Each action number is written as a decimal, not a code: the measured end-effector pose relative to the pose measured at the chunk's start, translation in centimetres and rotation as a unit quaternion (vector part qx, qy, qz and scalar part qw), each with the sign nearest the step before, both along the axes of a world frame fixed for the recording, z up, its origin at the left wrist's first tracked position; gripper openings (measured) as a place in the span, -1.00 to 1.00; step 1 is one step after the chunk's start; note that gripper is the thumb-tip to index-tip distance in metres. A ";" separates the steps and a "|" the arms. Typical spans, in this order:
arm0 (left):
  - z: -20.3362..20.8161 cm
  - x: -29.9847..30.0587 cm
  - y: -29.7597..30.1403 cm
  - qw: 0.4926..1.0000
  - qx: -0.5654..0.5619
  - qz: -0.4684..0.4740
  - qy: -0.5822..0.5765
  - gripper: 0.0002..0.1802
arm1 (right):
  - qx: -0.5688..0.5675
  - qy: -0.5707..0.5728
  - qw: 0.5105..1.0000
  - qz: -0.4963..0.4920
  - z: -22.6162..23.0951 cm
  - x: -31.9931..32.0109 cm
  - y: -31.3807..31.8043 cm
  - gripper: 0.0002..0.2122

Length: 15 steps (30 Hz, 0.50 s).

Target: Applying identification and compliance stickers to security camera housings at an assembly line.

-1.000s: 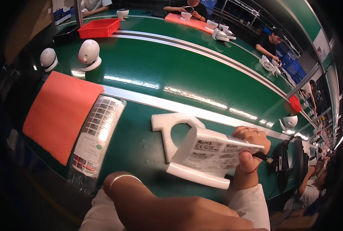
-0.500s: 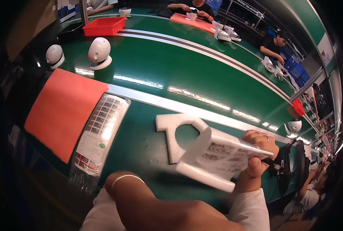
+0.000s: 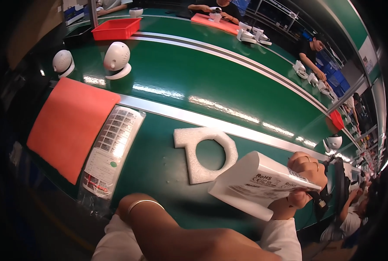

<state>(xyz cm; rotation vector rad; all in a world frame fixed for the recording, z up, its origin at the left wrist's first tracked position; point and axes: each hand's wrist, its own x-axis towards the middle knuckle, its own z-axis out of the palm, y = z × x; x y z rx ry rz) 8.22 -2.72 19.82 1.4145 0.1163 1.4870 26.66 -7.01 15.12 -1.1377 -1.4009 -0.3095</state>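
While an orange mat (image 3: pixel 72 126) lies at the far left of my green bench (image 3: pixel 152 167), a small round white device (image 3: pixel 63 62) stands behind it, with a larger white device (image 3: pixel 117 56) a little to its right on a curved base. Just beside the mat's right edge I have a clear plastic bag (image 3: pixel 112 150) lying aslant, printed label sheets showing through it, and up beyond that a red bin (image 3: pixel 115 34) sits across the green surface. My left hand (image 3: pixel 202 241) comes next, reaching in from the lower edge close to the camera, a thin bangle at its wrist; its fingers run out of sight, so I cannot tell how far open they are or whether they have hold of anything. Past it, near the metal strip (image 3: pixel 202 124), a white foam piece (image 3: pixel 191 165) lies flat, a round hole through it. In front of its lower right edge hangs the label sheet (image 3: pixel 263 185), white with dark print, tilted above the bench and curling over at its left end. My right hand (image 3: pixel 307 174) has it by the right end, thumb pressed to the near side and the other fingers curled closed behind. Just right of that hand lie black straps (image 3: pixel 342 182).
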 end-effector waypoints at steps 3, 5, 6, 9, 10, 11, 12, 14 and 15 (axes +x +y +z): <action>-2.3 0.9 0.2 0.984 0.095 0.042 -0.146 -0.76 | 0.011 -0.007 1.000 0.003 -0.2 0.6 0.4 -0.41; -1.4 1.3 2.6 0.979 0.150 -0.078 -0.112 -0.76 | 0.060 0.005 0.998 -0.018 -0.1 1.3 -0.4 -0.45; -0.6 1.4 3.5 0.970 0.180 -0.133 -0.090 -0.76 | 0.064 0.015 0.998 0.015 0.0 1.9 -1.0 -0.48; 1.5 1.4 7.6 0.917 0.253 -0.305 -0.035 -0.72 | 0.061 0.032 0.994 0.081 0.7 3.8 -2.6 -0.58; 1.7 0.8 7.9 0.896 0.273 -0.352 -0.007 -0.70 | 0.048 0.053 0.992 0.099 0.6 3.8 -2.2 -0.59; 2.1 0.4 9.4 0.870 0.291 -0.397 0.020 -0.67 | 0.045 0.050 0.991 0.114 0.5 4.0 -1.9 -0.61; 2.4 0.4 10.7 0.841 0.307 -0.444 0.043 -0.64 | 0.046 0.051 0.991 0.119 0.3 4.4 -1.7 -0.61; 2.2 1.3 10.5 0.771 0.336 -0.535 0.083 -0.59 | -0.023 0.039 0.986 0.161 0.3 4.9 -1.7 -0.63; 2.2 1.5 10.7 0.731 0.347 -0.579 0.099 -0.55 | -0.030 0.035 0.986 0.159 0.4 4.9 -1.7 -0.63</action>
